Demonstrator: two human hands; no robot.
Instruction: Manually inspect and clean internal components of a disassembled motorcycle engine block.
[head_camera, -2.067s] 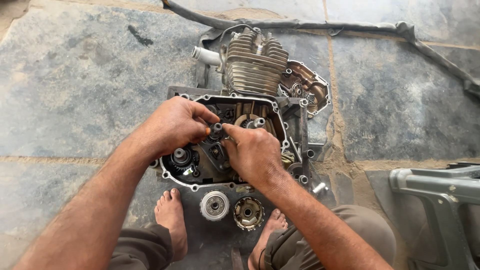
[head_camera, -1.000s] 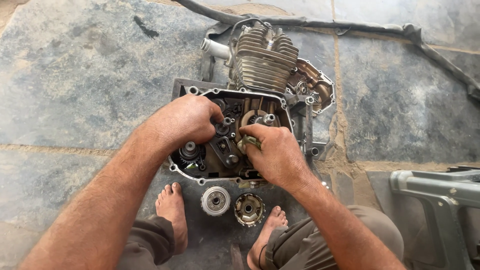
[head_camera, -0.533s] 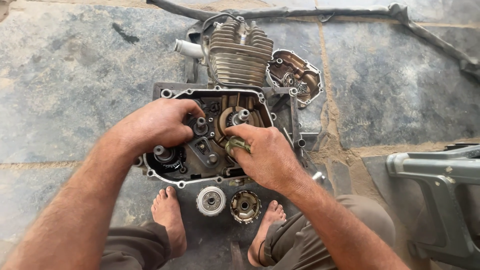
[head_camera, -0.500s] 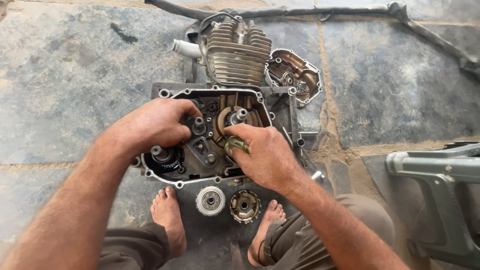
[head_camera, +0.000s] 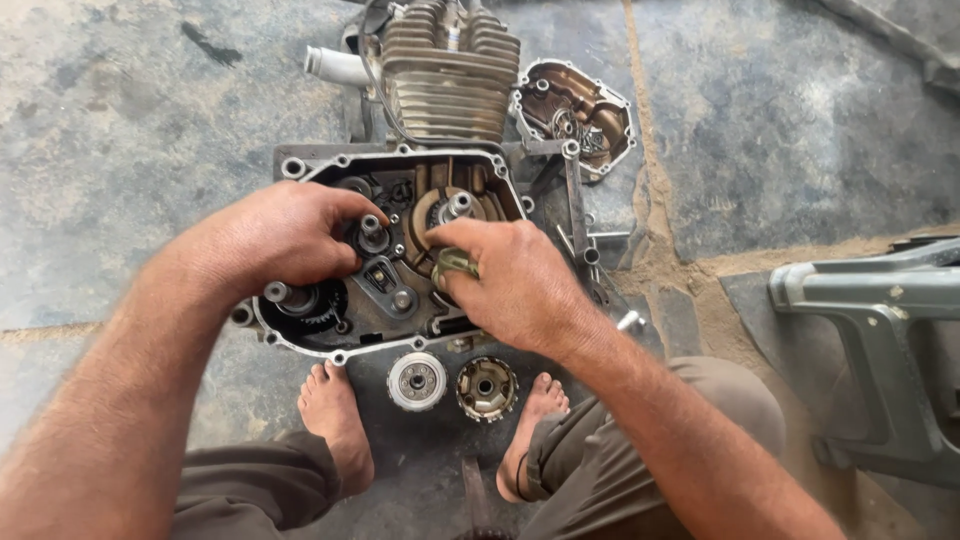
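Inside open crankcase (head_camera: 300, 165), both hands' (head_camera: 275, 240) fingertips

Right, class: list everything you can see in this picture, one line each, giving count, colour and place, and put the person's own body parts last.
Open grey metal engine crankcase: one, grey, centre of the floor.
Ribbed grey finned cylinder: one, grey, above the crankcase.
Brownish oily side cover: one, brown inside, right of the cylinder.
Round silver clutch part: one, silver, below the crankcase.
Round toothed brass-coloured clutch part: one, beside the silver one.
Grey-green metal frame: one, right edge.
Stone slab floor: grey, all around.
Bare feet: two, bottom centre.
Left hand: inside the crankcase, on the gears.
Right hand: grip on a small ring-like part.
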